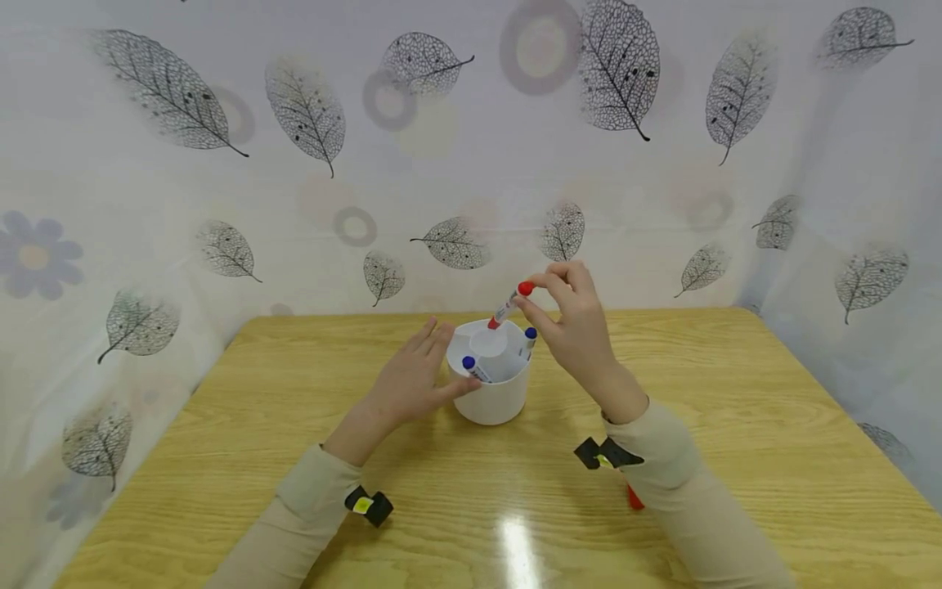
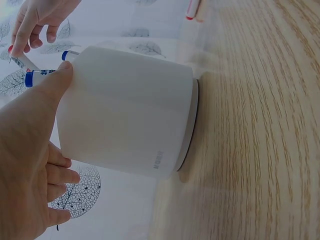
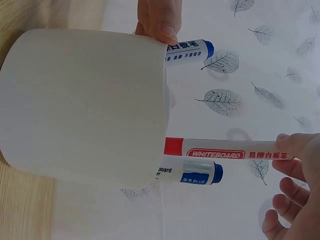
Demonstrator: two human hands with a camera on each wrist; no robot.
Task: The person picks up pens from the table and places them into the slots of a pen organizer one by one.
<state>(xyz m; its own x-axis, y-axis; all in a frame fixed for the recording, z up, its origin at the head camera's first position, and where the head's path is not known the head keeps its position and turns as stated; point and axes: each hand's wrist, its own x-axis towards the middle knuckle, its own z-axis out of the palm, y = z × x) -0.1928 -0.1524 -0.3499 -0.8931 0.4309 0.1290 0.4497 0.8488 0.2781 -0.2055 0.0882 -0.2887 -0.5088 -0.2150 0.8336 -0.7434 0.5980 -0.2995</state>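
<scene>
A white pen holder (image 1: 489, 401) stands upright on the table. Two blue-ended whiteboard markers (image 3: 192, 52) lean in it, their ends above the rim. My right hand (image 1: 570, 319) pinches a white-and-red whiteboard marker (image 3: 220, 149) by its upper end, between thumb and fingertips. This marker slants over the holder, its lower red end at the rim in the right wrist view. My left hand (image 1: 415, 376) rests at the holder's left side, fingers extended and thumb over the near rim, beside a blue-ended marker (image 2: 39, 78).
Another red-ended marker (image 2: 192, 10) lies on the wooden table (image 1: 294, 458), mostly hidden under the right forearm in the head view. A leaf-patterned cloth (image 1: 471, 147) hangs behind and at both sides. Dark bands sit at both wrists.
</scene>
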